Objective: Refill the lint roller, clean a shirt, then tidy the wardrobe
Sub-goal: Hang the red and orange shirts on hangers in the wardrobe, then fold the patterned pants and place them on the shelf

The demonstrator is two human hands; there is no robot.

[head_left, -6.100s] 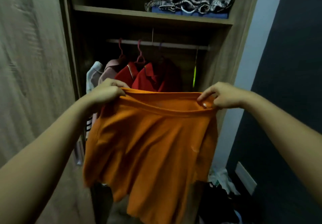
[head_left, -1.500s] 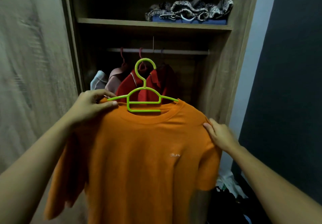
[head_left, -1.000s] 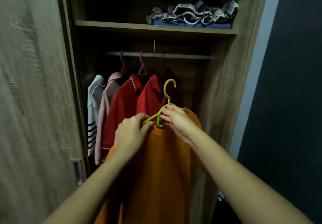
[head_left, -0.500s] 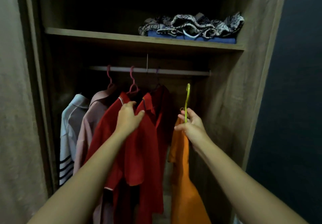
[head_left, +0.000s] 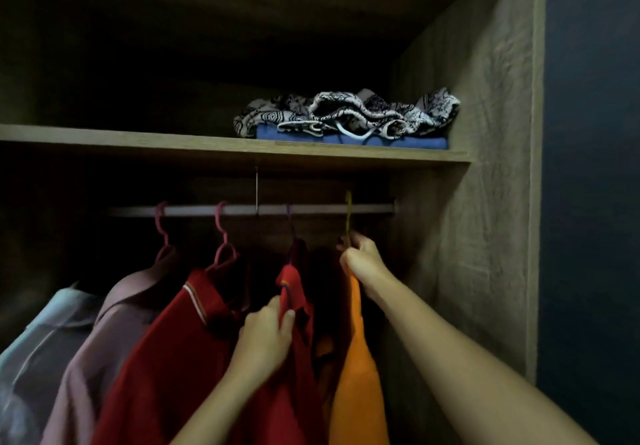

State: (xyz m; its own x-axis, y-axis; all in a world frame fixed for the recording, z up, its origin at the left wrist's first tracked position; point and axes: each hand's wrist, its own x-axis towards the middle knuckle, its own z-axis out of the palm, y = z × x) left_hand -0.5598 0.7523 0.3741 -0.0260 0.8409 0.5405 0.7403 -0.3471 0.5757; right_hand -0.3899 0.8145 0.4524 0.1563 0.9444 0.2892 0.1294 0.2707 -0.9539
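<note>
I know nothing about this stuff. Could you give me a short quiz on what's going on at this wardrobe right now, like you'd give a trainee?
1. True or false: the right hand grips the green hanger carrying the orange shirt.
2. What does the left hand pinch? A) a red shirt B) a lint roller C) a white towel
3. Fill in: the patterned cloth lies on the ___ above the rail.
Key: 1 true; 2 A; 3 shelf.

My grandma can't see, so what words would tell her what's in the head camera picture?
A person's right hand has a grip on a green hanger carrying an orange shirt, its hook at the wardrobe rail. The left hand pinches the red shirt beside it. Folded clothes sit on the shelf above.
</note>
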